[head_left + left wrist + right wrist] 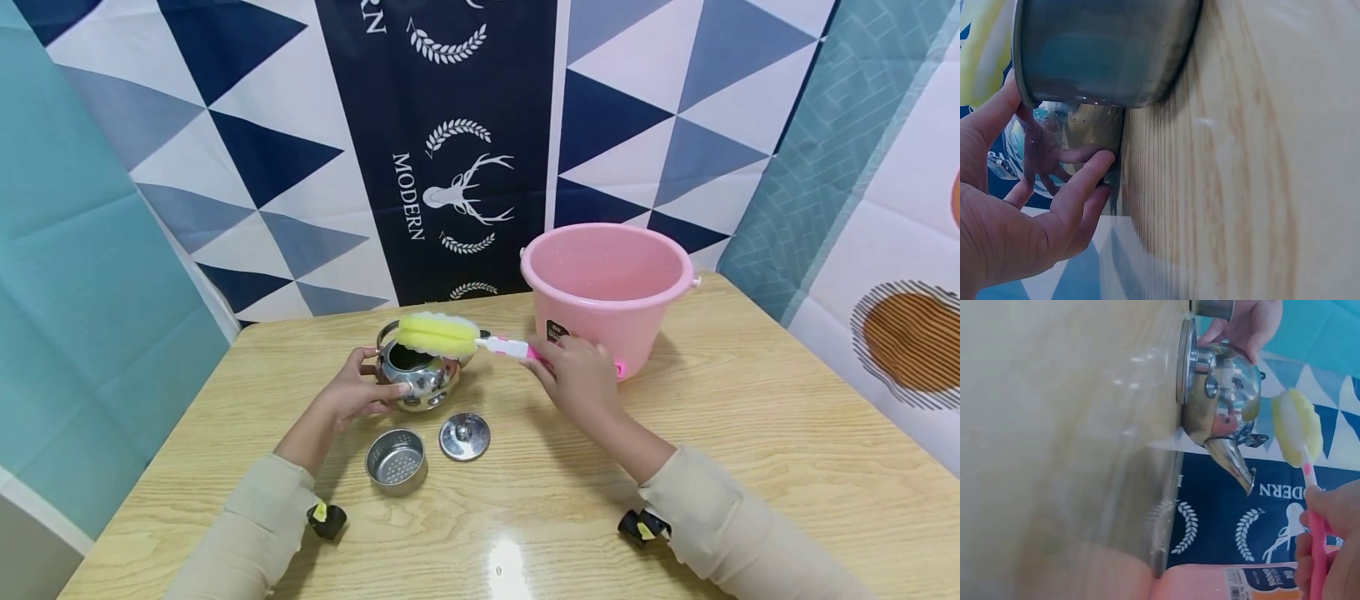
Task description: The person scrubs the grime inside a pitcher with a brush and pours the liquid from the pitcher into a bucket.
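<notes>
A shiny steel teapot [423,387] stands on the table with its lid off, its round opening facing up. My left hand [356,390] holds it by the side, thumb on the front of the body and fingers spread round it. Pinned in my right hand [585,379] is the pink and white handle of a sponge brush [1297,428]. Its yellow and white sponge head is held above the teapot and overlaps part of the opening in the head view. In the right wrist view the teapot's spout [1230,464] points toward the bucket side.
A perforated steel strainer basket [396,462] and the round knobbed lid [464,437] lie in front of the teapot. At the back right stands a pink bucket [607,329], close behind the right hand. Patterned cloth [480,167] hangs behind the wooden table [585,517].
</notes>
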The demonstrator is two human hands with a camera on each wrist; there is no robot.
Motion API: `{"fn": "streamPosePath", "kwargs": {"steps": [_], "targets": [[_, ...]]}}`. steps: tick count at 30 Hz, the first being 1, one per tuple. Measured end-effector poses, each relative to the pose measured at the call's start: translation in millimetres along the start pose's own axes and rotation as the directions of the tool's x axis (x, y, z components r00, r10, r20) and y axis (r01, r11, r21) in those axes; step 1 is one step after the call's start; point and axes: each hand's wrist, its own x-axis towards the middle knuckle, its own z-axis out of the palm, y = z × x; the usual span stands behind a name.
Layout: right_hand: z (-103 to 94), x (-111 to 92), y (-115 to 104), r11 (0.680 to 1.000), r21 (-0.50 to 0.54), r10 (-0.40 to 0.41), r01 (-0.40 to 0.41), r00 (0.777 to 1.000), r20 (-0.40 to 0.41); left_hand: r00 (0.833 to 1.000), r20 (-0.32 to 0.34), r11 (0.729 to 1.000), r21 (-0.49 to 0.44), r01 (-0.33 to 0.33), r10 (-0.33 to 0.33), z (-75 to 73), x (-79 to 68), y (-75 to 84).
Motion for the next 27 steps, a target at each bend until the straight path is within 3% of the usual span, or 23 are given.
{"fn": "streamPosePath", "kwargs": {"steps": [5,11,16,19,27], "targets": [[-1.8,-7,8,0.981,0.144,0.115,-0.130,0.987,0.111,1.000,0.001,1.000,-0.002,0.004,-0.004,0.6,0.1,-1.0],[-12.1,-16,23,0.893,0.334,0.205,-0.303,0.932,0.298,1.000,-0.009,1.000,-0.002,0.002,-0.002,0.3,-0.2,-1.1],[-20.4,-25,38,0.834,0.423,0.195,-0.355,0.906,0.376,1.000,-0.008,1.000,0.000,-0.001,0.001,0.1,0.3,-2.5],[-24.7,-32,48,0.832,0.428,0.179,-0.353,0.901,0.396,1.000,-0.007,1.000,0.001,-0.003,0.003,0.1,0.8,-3.8],[-33.6,-48,74,0.864,0.347,0.198,-0.365,0.879,0.433,1.000,-0.014,1.000,0.007,-0.006,0.007,0.6,0.3,-3.0]]}}
